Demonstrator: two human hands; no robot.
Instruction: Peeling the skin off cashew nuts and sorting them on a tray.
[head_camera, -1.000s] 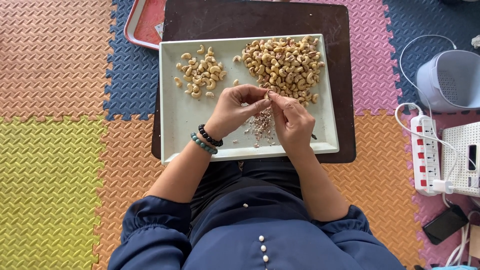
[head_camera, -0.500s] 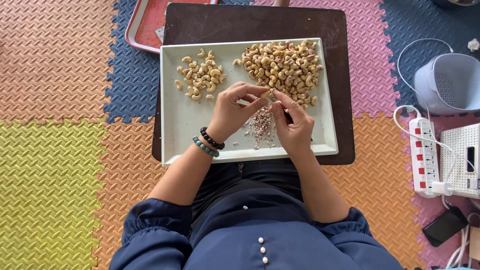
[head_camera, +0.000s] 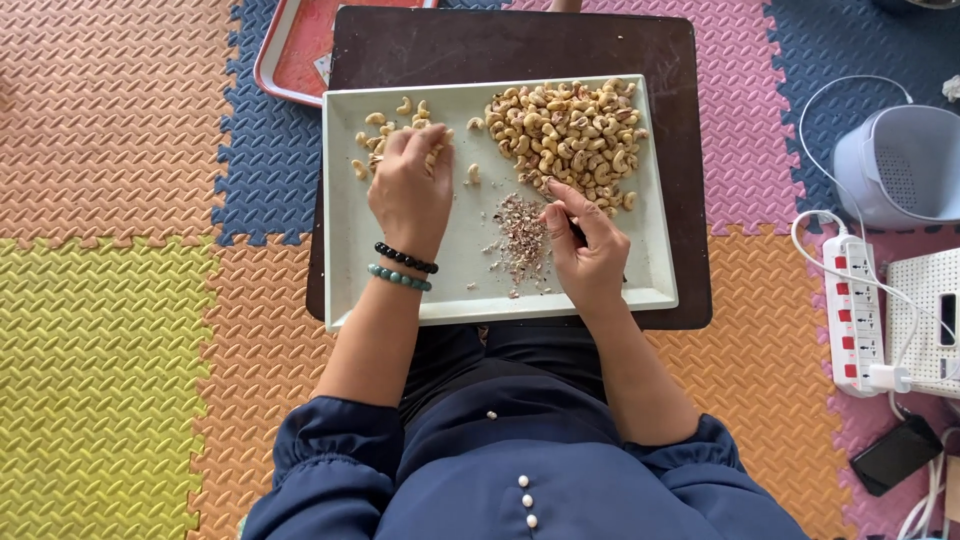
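Resting on the peeled cashews (head_camera: 385, 140) near the tray's (head_camera: 345, 260) far-left corner, the left hand (head_camera: 410, 190) curls loosely; the right hand (head_camera: 588, 245) pinches a thin dark tool (head_camera: 577, 231).

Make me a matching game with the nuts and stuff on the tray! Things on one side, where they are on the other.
Things:
1. small pile of pale cashews
2. big pile of browner cashews
3. heap of skin flakes
4. red tray

Places:
A. pale tray's middle, between the hands
B. far-left corner, partly under the dark board
C. pale tray's far right
D. under the left hand

Pairs: 1-D, 2-C, 3-A, 4-B
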